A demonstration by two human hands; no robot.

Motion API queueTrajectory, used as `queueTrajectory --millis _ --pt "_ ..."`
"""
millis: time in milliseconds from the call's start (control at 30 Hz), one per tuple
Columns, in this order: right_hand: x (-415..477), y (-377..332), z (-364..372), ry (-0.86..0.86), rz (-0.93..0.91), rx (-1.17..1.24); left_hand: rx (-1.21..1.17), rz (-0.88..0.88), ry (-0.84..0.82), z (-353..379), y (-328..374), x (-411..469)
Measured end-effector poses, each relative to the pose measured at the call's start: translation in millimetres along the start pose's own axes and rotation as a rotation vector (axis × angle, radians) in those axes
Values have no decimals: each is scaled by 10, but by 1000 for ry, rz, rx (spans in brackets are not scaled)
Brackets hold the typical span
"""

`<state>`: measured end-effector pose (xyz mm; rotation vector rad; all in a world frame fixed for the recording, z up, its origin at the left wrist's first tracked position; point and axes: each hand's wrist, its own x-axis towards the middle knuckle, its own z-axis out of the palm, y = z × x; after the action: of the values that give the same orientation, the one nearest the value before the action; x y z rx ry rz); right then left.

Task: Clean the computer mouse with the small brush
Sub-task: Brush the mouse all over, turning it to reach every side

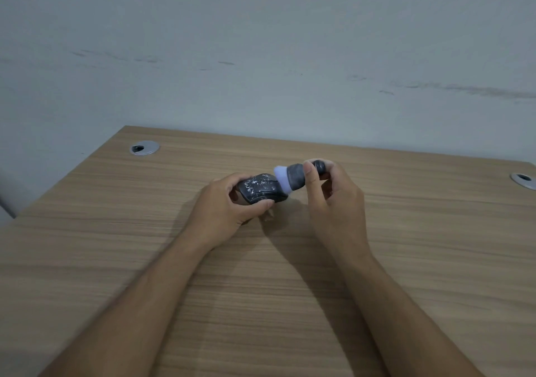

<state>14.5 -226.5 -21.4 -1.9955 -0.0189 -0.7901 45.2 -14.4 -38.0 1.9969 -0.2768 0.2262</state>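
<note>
left hand [229, 208]: clasps mouse [259, 188] just above desk [406, 231], mid-desk | right hand [333, 194]: pinches brush [293, 178] by its dark handle | brush: pale bristles touch mouse's right end | mouse: dark, white-flecked

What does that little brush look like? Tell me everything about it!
The small brush is short and stubby, with a dark grey body that widens toward a round head of pale lilac-white bristles. It looks like plastic, and a rounded dark knob forms its far end. The right hand holds it above the wooden desk, thumb in front, fingers wrapped round the knob. It is tilted, bristles pointing down and left, and they meet the speckled dark mouse held by the left hand.
</note>
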Motion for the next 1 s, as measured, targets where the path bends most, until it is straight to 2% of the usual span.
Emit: queueTrajectory --millis 133,233,333,433,633,767,867,1000 --pt "7 120 76 -47 59 -80 42 23 -10 -22 -24 1" --pt "45 171 38 -12 92 -90 11 13 -21 1 -7 -12" --pt "32 68 6 36 48 -18 18 19 -16 10 8 1" --pt "-21 0 48 -19 -11 -25 40 34 -20 0 19 -4" --pt "50 210 80 -46 76 -127 43 29 -25 5 -42 -11" --pt "29 49 49 42 -6 -38 42 30 -19 23 -29 1" --pt "-22 -31 102 -11 -73 -57 64 13 -22 10 -68 20" --pt "16 125 117 -34 -5 -109 46 6 -31 7 -88 13"
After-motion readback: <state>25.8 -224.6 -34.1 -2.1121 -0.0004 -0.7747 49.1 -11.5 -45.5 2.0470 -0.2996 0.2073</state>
